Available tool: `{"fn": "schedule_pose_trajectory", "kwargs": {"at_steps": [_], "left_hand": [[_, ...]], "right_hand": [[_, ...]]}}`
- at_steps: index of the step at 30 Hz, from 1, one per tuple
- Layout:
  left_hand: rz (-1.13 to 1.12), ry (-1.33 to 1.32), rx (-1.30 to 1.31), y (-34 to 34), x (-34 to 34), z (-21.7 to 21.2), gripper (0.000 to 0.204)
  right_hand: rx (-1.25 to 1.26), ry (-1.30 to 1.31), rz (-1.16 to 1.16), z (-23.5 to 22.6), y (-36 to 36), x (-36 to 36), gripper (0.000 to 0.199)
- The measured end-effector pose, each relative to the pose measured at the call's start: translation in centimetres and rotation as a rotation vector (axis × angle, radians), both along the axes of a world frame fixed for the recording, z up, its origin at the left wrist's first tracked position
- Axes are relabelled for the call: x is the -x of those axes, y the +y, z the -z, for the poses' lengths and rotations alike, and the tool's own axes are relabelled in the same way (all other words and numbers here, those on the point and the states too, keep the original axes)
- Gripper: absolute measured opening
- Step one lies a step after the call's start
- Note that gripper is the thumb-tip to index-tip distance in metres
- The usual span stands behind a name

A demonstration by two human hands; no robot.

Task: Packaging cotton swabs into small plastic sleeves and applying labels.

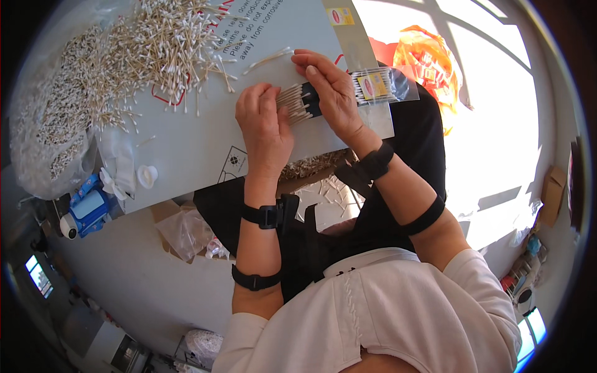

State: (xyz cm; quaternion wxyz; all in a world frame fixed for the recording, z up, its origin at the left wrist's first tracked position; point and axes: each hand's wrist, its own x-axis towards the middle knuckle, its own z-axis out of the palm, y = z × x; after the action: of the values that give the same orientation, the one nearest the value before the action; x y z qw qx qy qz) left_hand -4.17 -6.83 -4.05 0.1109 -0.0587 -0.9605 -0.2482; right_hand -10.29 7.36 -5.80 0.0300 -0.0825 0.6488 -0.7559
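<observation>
A row of cotton swabs (292, 105) lies side by side on a dark strip (310, 99) near the table's front edge. My left hand (264, 127) has its fingers bent around the left end of this row, thumb and fingertips against the swabs. Over the strip, my right hand (336, 96) is held with fingers stretched and thumb apart, its fingertips close to a few loose swabs (268, 60). Just right of that hand lies a clear bag of swabs (373, 86) with a yellow label; my hand covers part of the strip.
A big heap of loose swabs (168, 50) covers the table's (205, 137) far left, beside a clear plastic bag (37, 137). A white spool-like piece (147, 176) and a blue device (90, 208) sit at the left edge. An orange bag (426, 56) lies beyond the right edge.
</observation>
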Motion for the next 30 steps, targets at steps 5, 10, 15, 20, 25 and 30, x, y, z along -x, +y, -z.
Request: {"fn": "schedule_pose_trajectory", "kwargs": {"at_steps": [5,10,15,20,25,30], "left_hand": [[-0.292,0.171,-1.012,1.5,-0.9,1.5,0.05],[-0.255,0.098,-1.114,2.3,0.3,1.5,0.054],[-0.225,0.153,-1.361,1.5,0.4,1.5,0.048],[-0.247,0.074,-0.543,-0.4,-1.2,1.3,0.04],[-0.335,0.215,-0.224,-0.5,0.7,1.3,0.049],[-0.341,0.217,-0.036,-0.2,1.6,1.8,0.055]], "right_hand": [[-0.035,0.06,0.085,0.1,-1.1,-1.7,0.033],[0.006,0.039,0.118,0.1,-1.9,-2.5,0.035],[0.106,-0.018,0.161,0.3,-1.2,-2.4,0.034],[0.028,0.011,0.161,0.4,-0.8,-2.2,0.032],[-0.029,0.056,0.2,0.2,-1.5,-2.3,0.025],[-0.037,0.046,0.199,0.3,-1.3,-2.2,0.026]]}}
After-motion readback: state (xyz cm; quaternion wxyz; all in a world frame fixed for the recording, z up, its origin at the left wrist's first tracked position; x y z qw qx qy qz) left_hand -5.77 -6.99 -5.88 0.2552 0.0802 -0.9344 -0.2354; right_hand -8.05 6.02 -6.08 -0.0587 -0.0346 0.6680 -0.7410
